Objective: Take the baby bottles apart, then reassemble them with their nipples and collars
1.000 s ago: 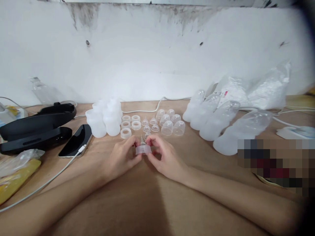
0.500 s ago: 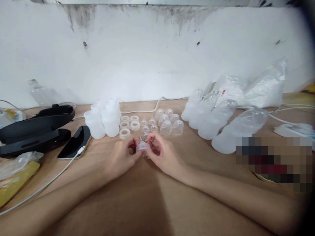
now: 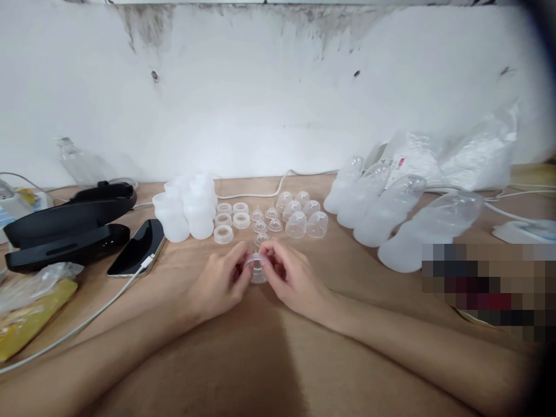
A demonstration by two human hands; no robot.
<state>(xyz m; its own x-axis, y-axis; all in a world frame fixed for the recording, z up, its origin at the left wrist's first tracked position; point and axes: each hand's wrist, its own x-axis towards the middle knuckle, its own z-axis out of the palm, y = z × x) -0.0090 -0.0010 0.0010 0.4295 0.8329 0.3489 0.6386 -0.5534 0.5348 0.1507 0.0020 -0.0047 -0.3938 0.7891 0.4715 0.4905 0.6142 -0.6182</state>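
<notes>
Currently pinching a small clear ribbed piece [image 3: 259,277] from both sides, fingers of left hand [image 3: 219,278] and right hand [image 3: 292,273] bent inward and nearly meeting. Holding thumbs on the near side, forefingers toward the far side. Can't tell whether touching the counter [image 3: 243,362] or lifted just off it; can't separate the layers of the piece, too glassy and partly covered by fingers.

Just beyond the hands, see clear teats [image 3: 274,224] grouped tip up, nearest one close to the fingers. Left of these, note five pale rings [image 3: 223,234] lying flat in two columns. Right of these, count a cluster of clear domes [image 3: 296,225] set open side down.

Farther left, log white bottles [image 3: 172,218] bunched upright, then a dark-screened phone [image 3: 136,250] with a white cable plug [image 3: 148,260] at its near end, next to a black curved object [image 3: 72,217]. Nearer the left edge, add a yellow packet [image 3: 54,301]. On the right, mark a slanting row of dome-topped bottles [image 3: 399,246], with white-filled plastic bags [image 3: 473,162] behind, against the wall [image 3: 260,92].
</notes>
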